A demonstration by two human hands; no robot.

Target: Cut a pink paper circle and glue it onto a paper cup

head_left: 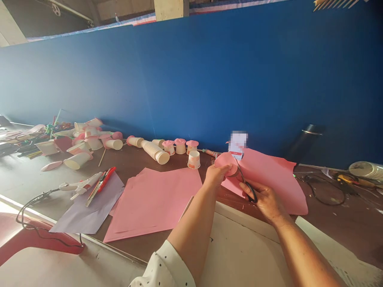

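Note:
My left hand (pixel 216 175) is closed on a small round pink paper piece (pixel 225 161), held up over the brown table (pixel 344 223). My right hand (pixel 265 199) grips black-handled scissors (pixel 247 186), their blades reaching up to the paper piece's right edge. A large pink sheet (pixel 272 179) lies under and behind both hands.
A stack of pink sheets (pixel 155 203) and a lilac sheet (pixel 86 211) lie at left, with a white glue gun (pixel 79 185), its cord, and red-handled scissors (pixel 103 182). Paper cups (pixel 155 152), some pink-topped, line the blue wall. A dark bottle (pixel 305 145) and cables (pixel 326 191) are at right.

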